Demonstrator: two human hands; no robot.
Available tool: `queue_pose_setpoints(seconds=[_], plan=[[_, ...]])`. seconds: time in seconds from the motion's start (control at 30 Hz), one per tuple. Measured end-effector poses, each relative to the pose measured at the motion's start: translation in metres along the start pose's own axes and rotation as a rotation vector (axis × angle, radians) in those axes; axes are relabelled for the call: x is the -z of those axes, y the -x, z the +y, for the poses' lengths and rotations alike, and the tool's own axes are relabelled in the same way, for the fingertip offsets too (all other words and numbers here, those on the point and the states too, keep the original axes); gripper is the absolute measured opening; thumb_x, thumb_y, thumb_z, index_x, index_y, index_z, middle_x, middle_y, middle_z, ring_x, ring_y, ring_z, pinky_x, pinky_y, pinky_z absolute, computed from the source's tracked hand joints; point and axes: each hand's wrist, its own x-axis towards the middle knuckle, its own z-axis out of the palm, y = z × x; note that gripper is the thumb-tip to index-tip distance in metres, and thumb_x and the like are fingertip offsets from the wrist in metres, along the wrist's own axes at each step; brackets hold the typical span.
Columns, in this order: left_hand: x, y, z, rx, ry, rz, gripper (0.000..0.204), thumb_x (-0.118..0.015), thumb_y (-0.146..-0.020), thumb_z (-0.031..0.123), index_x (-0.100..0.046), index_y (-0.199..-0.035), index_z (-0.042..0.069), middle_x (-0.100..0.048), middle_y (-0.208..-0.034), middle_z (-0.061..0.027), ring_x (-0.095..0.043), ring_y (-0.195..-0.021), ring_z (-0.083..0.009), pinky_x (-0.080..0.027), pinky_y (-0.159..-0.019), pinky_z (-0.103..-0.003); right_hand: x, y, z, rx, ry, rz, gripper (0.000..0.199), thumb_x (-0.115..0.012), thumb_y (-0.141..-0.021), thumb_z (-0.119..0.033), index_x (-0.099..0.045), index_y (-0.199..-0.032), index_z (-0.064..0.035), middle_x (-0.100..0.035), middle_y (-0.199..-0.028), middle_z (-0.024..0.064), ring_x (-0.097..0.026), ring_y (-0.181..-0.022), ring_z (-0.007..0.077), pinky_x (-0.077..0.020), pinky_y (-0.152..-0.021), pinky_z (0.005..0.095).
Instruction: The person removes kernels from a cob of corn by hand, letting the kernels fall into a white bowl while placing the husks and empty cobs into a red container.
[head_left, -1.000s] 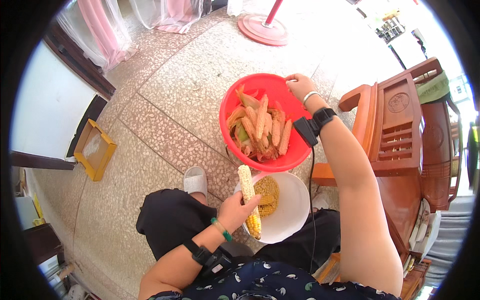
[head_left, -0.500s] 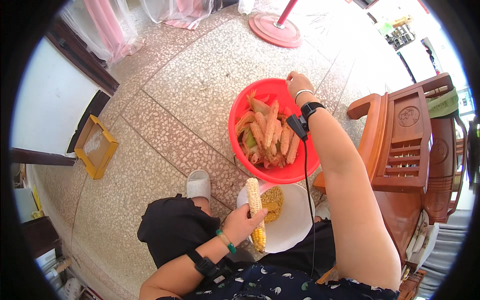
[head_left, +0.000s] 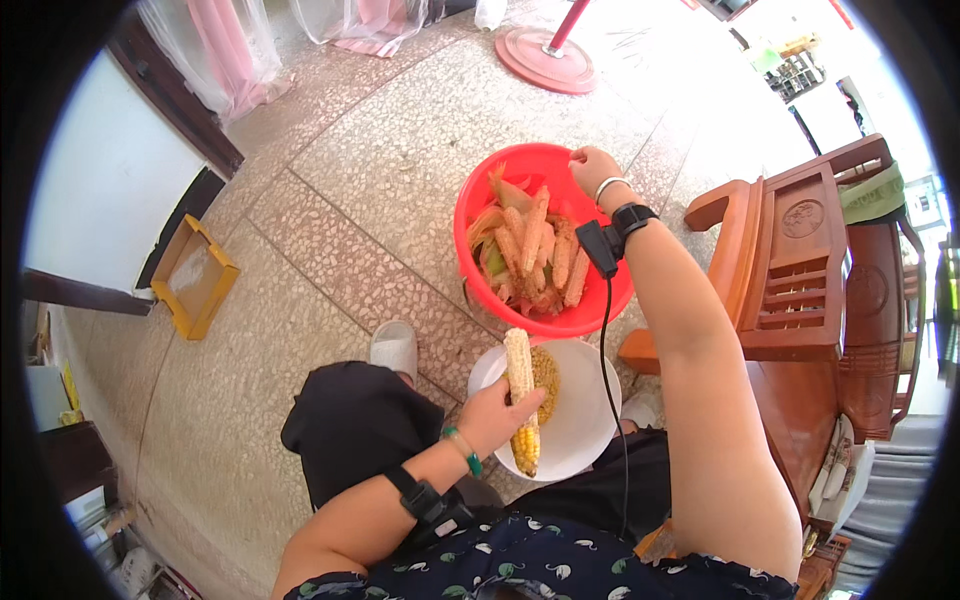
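Observation:
My left hand (head_left: 491, 418) is wrapped round a corn cob (head_left: 522, 375) over a white bowl. Most of the cob's upper length is stripped pale, while yellow kernels remain at its lower end. Loose yellow kernels (head_left: 545, 378) lie along the left side of the white bowl (head_left: 588, 420), partly behind the cob. My right hand (head_left: 597, 172) is closed at the far right rim of a red basin (head_left: 470, 265) and appears to grip it. Bare cobs (head_left: 535, 230) and corn husks (head_left: 487, 230) fill the middle of the basin.
A wooden bench (head_left: 740, 250) stands close on the right, beside my right arm. A black cable (head_left: 606, 360) hangs from the device on my right wrist. At the far side is a round stand base (head_left: 545, 60); a yellow cardboard box (head_left: 195, 277) lies on the left.
The view has shifted, so basin, bowl and floor sit higher in the picture. My left hand still holds the corn cob, and my right hand stays at the basin rim.

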Motion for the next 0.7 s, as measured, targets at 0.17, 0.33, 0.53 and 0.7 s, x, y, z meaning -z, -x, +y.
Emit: queue_pose_setpoints(seconds=[0.17, 0.33, 0.53, 0.7], plan=[[0.002, -0.010, 0.000, 0.017, 0.056, 0.001, 0.048, -0.053, -0.077, 0.045, -0.059, -0.095, 0.001, -0.061, -0.083, -0.0189, -0.060, -0.078, -0.0304, -0.045, -0.069, -0.036, 0.013, 0.047, -0.022, -0.035, -0.439, -0.308, 0.024, -0.054, -0.077, -0.018, -0.061, -0.092, 0.0004, -0.062, -0.081, 0.0133, -0.061, -0.075, 0.0226, -0.0491, -0.068, 0.0305], [-0.004, -0.014, 0.002, -0.063, 0.135, 0.001, 0.047, -0.052, -0.077, 0.044, -0.059, -0.092, 0.000, -0.061, -0.083, -0.0185, -0.059, -0.080, -0.0301, -0.044, -0.071, -0.035, 0.042, 0.155, -0.029, -0.274, -0.907, -0.655, 0.024, -0.048, -0.086, -0.015, -0.054, -0.102, 0.0022, -0.060, -0.081, 0.0084, -0.059, -0.068, 0.0143, -0.0507, -0.061, 0.0257], [-0.017, -0.012, 0.002, -0.207, 0.164, 0.074, 0.044, -0.055, -0.081, 0.040, -0.057, -0.089, -0.002, -0.057, -0.067, -0.0065, -0.054, -0.052, -0.0119, -0.042, -0.046, -0.025, 0.046, 0.301, -0.014, -0.613, -1.310, -0.692, 0.026, -0.046, -0.088, -0.021, -0.053, -0.103, -0.0018, -0.058, -0.095, 0.0066, -0.057, -0.084, 0.0154, -0.0485, -0.074, 0.0295], [-0.031, -0.013, -0.001, -0.145, 0.292, -0.080, 0.047, -0.055, -0.078, 0.045, -0.057, -0.084, -0.001, -0.057, -0.067, -0.0078, -0.056, -0.058, -0.0156, -0.044, -0.052, -0.027, 0.060, 0.382, -0.033, -0.749, -1.709, -0.656, 0.033, -0.038, -0.090, -0.023, -0.046, -0.111, 0.0005, -0.055, -0.105, 0.0113, -0.055, -0.096, 0.0222, -0.0448, -0.084, 0.0368]])
